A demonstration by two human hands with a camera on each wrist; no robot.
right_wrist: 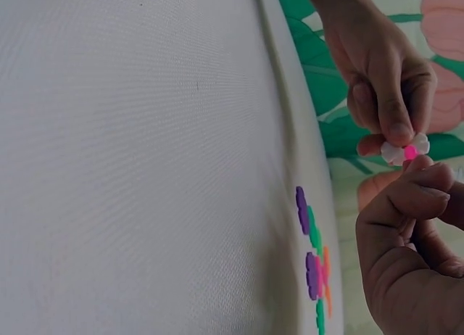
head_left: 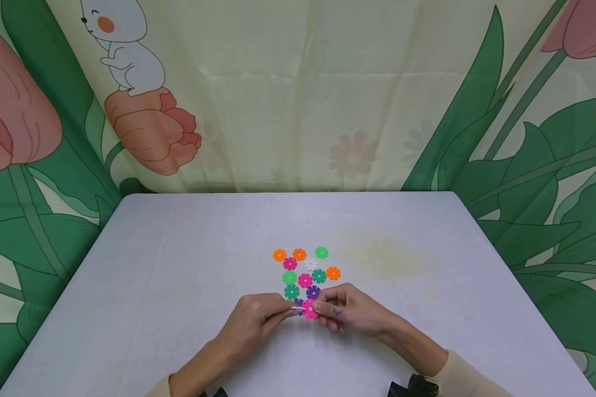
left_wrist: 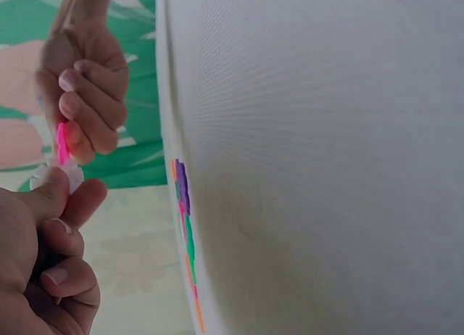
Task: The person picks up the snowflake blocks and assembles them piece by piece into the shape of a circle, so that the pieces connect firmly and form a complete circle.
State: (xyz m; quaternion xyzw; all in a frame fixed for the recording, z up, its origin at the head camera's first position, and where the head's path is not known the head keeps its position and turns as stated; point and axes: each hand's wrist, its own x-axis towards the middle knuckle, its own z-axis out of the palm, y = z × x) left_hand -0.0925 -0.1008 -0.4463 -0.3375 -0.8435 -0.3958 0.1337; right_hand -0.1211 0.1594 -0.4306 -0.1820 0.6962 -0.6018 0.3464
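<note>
My left hand (head_left: 258,315) pinches a white notched flower-shaped disc (left_wrist: 74,177) between thumb and fingers; the head view shows the disc nearly edge-on. A bright pink disc of the same kind (head_left: 310,310) is pinched by my right hand (head_left: 351,310). The two discs meet at their edges, at an angle to each other; how deep the notches fit together I cannot tell. Both hands are raised over the table, just in front of the loose discs. A purple disc (head_left: 299,303) lies partly hidden behind the held pieces, and another purple disc (head_left: 314,291) is beside the right fingertips.
Several loose discs lie flat beyond the hands, among them an orange disc (head_left: 280,255), a light green disc (head_left: 321,252), a teal disc (head_left: 291,291) and a white disc (head_left: 310,264). A white cloth covers the table (head_left: 179,253). Behind hangs a printed curtain (head_left: 278,110).
</note>
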